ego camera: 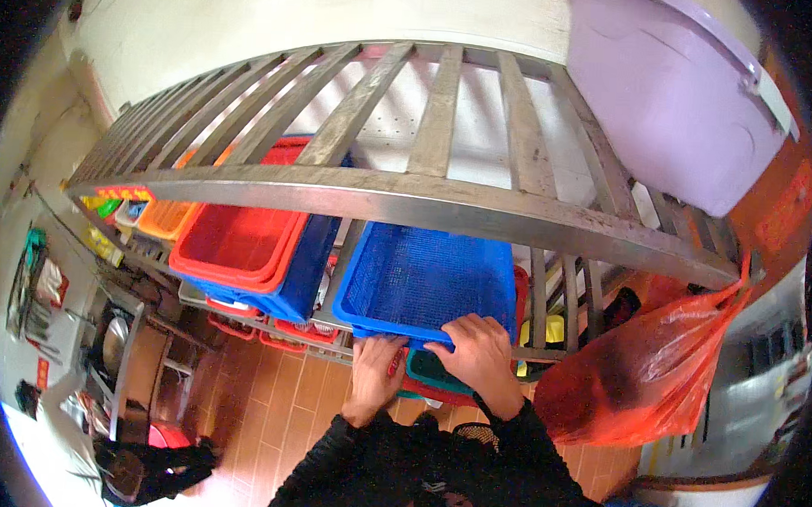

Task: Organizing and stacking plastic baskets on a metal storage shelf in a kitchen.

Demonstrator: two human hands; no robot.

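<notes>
A blue perforated plastic basket sits before me on the shelf, under the slatted metal top. My right hand grips its front right rim, fingers over the edge. At the front left, my left hand holds the basket's front below the rim, its fingertips partly hidden. The inside of the basket looks bare. To its left, red plastic bins are nested in one another on top of blue baskets. Below my hands, a dark green container shows partly.
A slatted steel rack top crosses above the baskets. A lilac plastic tub stands on it at right. From the rack's right end hangs a full red plastic bag. An orange bin is farther left. Another person is at lower left.
</notes>
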